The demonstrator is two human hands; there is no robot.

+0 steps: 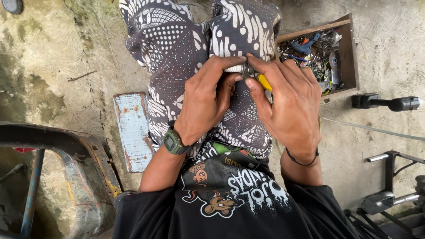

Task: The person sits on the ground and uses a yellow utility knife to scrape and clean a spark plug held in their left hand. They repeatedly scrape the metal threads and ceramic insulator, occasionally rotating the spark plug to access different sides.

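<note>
Holding: both hands meet at the centre of the frame, over the lap, on a small white part and a yellow-handled tool.
Left hand (pixel 204 99): fingers curled shut around the small white part (pixel 235 68), thumb tucked under it; a green wristwatch (pixel 173 142) sits on the wrist.
Right hand (pixel 290 104): fingers closed over the yellow-handled tool (pixel 264 82), forefinger stretched toward the white part; a thin black wristband (pixel 302 160) circles the wrist.
White part: centre of the frame, just above middle, pinched between the two hands; its shape is mostly hidden by the fingers.
Yellow-handled tool: just right of the white part, only a short length of yellow showing; the working end cannot be made out.
Patterned trousers (pixel 177 48): dark cloth with white dots and stripes, upper centre, under the hands.
Black shirt (pixel 230 194): printed front, lower centre.
Wooden box (pixel 350 53): upper right, on the concrete floor (pixel 57 57), filled with mixed tools.
Wooden block (pixel 133 128): pale blue, worn, left of the trousers.
Metal frame (pixel 84 155): rusty, lower left.
Black handle (pixel 389 103): right edge, on the floor.
</note>
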